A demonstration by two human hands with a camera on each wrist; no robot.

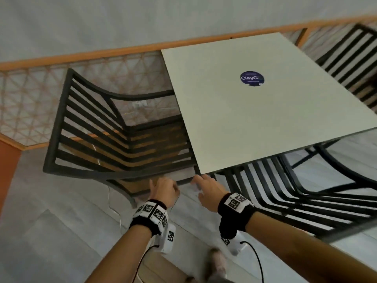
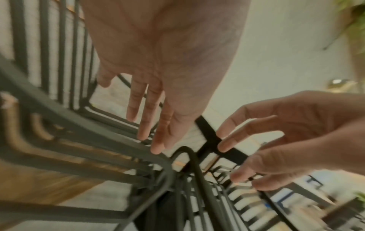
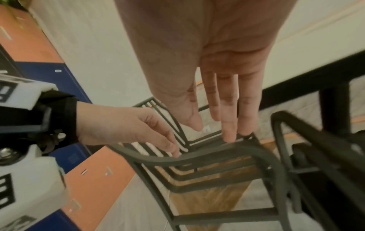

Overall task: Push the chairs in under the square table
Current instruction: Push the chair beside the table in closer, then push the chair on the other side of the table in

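Note:
The square table (image 1: 234, 119) has a pale top with a round blue sticker. On its left stands a black slatted metal chair (image 1: 98, 127) with its seat partly under the tabletop. Both my hands are at that chair's near armrest, by the table's front corner. My left hand (image 1: 164, 187) has straight fingers whose tips touch the armrest rail (image 2: 98, 136). Just to its right, my right hand (image 1: 206, 185) lies with straight fingers on the same rail (image 3: 197, 156). A second black chair (image 1: 295, 201) is at the front side, partly under the table.
A third black chair (image 1: 350, 58) stands at the table's far right side. A mesh railing with an orange wooden top (image 1: 81, 56) runs close behind the left chair and the table. My foot (image 1: 218, 260) shows on the pale floor below my hands.

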